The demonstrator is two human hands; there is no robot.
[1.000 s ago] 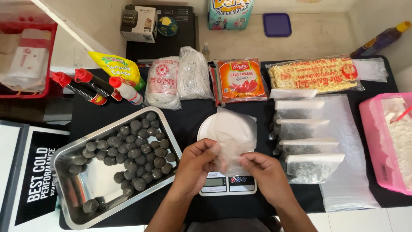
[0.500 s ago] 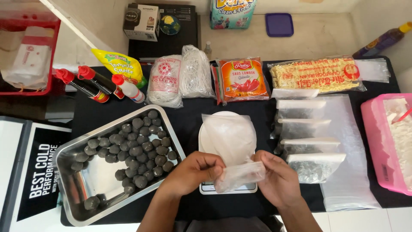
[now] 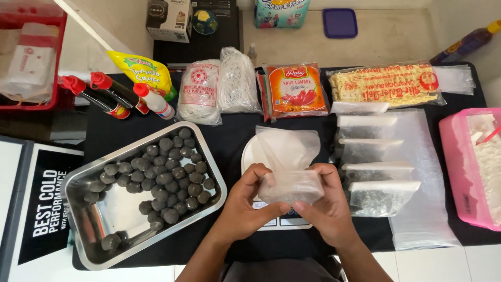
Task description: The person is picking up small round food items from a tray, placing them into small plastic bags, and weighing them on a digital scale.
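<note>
Both hands hold a clear empty plastic bag over a small kitchen scale that carries a white plate. My left hand pinches the bag's lower left edge. My right hand grips its lower right edge, and the bag's mouth is spread between them. To the left lies a steel tray with several dark grey balls. On the right, several filled bags of dark balls lie stacked on a plastic sheet.
Along the back of the black table are red-capped sauce bottles, a yellow sauce pouch, white noodle packs, an orange sauce pack and a yellow noodle pack. A pink tub stands at the right edge.
The hands lowered the bag toward me, then raised it again over the scale and spread its mouth wider.
</note>
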